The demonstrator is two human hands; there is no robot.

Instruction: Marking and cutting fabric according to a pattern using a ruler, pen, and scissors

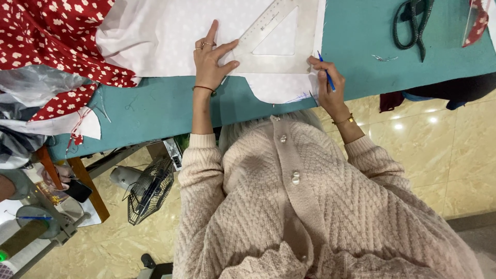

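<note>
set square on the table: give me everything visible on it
The set square is a clear plastic triangle with a triangular cut-out and a printed scale along its slanted edge. It lies flat on the white fabric over the teal table. The left hand presses on its left corner; the right hand, holding a blue pen, is at its lower right corner.
</note>
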